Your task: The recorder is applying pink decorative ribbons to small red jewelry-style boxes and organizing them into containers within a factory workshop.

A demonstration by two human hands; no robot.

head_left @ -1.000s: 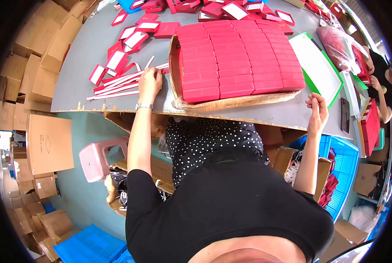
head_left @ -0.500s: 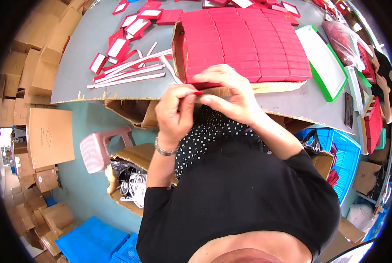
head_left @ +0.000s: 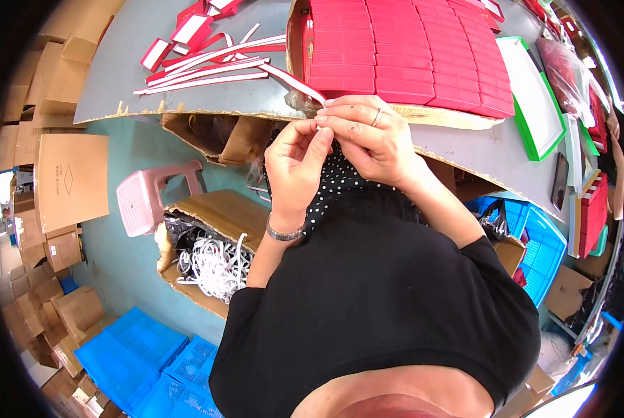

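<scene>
A narrow red-and-white strip (head_left: pixel 294 83) slants from the table down to my two hands, which meet at the table's front edge. My left hand (head_left: pixel 294 164) is closed in a pinch, thumb against forefinger, with a tiny white bit of the strip at the tips. My right hand (head_left: pixel 375 136), with a ring on one finger, closes over the strip's near end, its fingertips touching those of the left. Fingers hide most of that end. Just beyond my hands sits an open cardboard carton (head_left: pixel 458 120) packed with rows of red boxes (head_left: pixel 404 59).
More red-and-white strips (head_left: pixel 207 75) and loose red boxes (head_left: pixel 190 31) lie left on the grey table (head_left: pixel 117 83). A green-edged white tray (head_left: pixel 535 97) and a phone (head_left: pixel 559 181) are at right. Below stand a pink stool (head_left: pixel 141 198) and a carton of curled white strips (head_left: pixel 214 261).
My right hand has gone from spread fingers to a closed grip on the strip, against my left fingertips. The view has shifted, so the table sits higher in the picture.
</scene>
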